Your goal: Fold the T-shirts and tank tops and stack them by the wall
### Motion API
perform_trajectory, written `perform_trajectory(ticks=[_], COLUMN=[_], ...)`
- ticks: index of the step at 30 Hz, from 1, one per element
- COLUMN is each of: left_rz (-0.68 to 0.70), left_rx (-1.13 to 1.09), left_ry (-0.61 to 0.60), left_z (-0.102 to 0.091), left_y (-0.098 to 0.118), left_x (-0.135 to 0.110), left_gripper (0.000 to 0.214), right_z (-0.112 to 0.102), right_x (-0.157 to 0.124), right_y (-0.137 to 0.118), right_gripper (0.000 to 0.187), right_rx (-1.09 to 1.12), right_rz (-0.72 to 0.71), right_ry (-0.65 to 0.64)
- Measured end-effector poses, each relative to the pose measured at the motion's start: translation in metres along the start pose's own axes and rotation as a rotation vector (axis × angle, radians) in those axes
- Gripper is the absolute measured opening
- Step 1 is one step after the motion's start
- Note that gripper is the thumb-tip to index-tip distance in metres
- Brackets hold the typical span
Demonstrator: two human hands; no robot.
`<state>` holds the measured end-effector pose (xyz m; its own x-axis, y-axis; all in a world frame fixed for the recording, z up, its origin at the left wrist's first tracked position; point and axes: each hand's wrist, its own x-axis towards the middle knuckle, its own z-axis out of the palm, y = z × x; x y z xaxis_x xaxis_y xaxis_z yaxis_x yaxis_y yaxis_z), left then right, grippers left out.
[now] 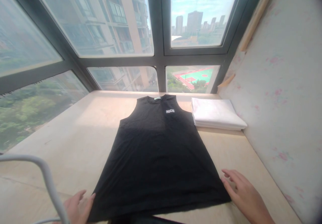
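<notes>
A black sleeveless shirt [156,157] lies spread flat, neckline toward the windows, with white "NICE" lettering on its chest and a pale label inside the collar. Beside its lower left corner is my left hand [76,207], open, the thumb at the shirt's edge and the fingers apart from it. My right hand [243,192] rests open by the lower right corner, thumb touching the side edge and fingers loosely curved. Neither hand grips the fabric. A grey-white curved tube [47,177] passes in front of part of my left hand.
A folded white cloth stack [216,113] lies right of the shirt, against its shoulder side. The pale wooden surface [75,126] ends at framed windows [158,61] ahead and to the left. A flower-patterned wall [284,116] bounds the right side.
</notes>
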<state>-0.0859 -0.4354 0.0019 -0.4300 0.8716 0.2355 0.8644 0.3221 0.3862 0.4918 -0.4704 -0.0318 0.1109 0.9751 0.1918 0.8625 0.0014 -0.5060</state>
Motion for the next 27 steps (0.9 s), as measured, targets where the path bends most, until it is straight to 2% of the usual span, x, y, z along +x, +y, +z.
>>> perform_trajectory(ticks=[1,3,6,8,10,12,14,16,19,21,23,27], left_rz=[0.1,0.302,0.545,0.645,0.682,0.698,0.769,0.897,1.053,1.072,1.056,1.03], left_rx=[0.084,0.195,0.274,0.286,0.277,0.245,0.177,0.084,-0.043,-0.094,-0.12,-0.137], left_ry=[0.07,0.075,-0.033,-0.09,-0.122,-0.112,-0.092,-0.113,-0.2,-0.217,-0.209,-0.21], left_z=[0.003,0.013,0.035,0.049,0.059,0.06,0.055,0.046,0.035,0.032,0.031,0.03], left_y=[0.012,0.043,0.087,0.102,0.104,0.1,0.099,0.105,0.124,0.136,0.143,0.145], left_x=[-0.002,-0.011,-0.03,-0.039,-0.043,-0.046,-0.051,-0.061,-0.082,-0.094,-0.099,-0.099], left_gripper=[0.055,0.057,0.055,0.054,0.055,0.053,0.048,0.043,0.034,0.023,0.024,0.036], right_z=[0.001,0.006,0.021,0.033,0.041,0.042,0.038,0.031,0.021,0.019,0.021,0.027], right_x=[0.007,0.02,0.033,0.036,0.037,0.035,0.031,0.024,0.012,0.005,0.001,-0.001], right_y=[-0.008,-0.027,-0.054,-0.061,-0.06,-0.056,-0.057,-0.064,-0.085,-0.097,-0.103,-0.1], right_gripper=[0.034,0.038,0.049,0.054,0.056,0.053,0.046,0.039,0.032,0.027,0.023,0.029], right_rx=[-0.012,-0.032,-0.1,-0.166,-0.204,-0.199,-0.156,-0.082,0.049,0.108,0.136,0.131], right_rz=[-0.053,-0.181,-0.354,-0.41,-0.421,-0.42,-0.435,-0.475,-0.557,-0.592,-0.605,-0.618], right_ry=[0.06,0.104,0.014,-0.054,-0.091,-0.09,-0.071,-0.08,-0.194,-0.282,-0.325,-0.299])
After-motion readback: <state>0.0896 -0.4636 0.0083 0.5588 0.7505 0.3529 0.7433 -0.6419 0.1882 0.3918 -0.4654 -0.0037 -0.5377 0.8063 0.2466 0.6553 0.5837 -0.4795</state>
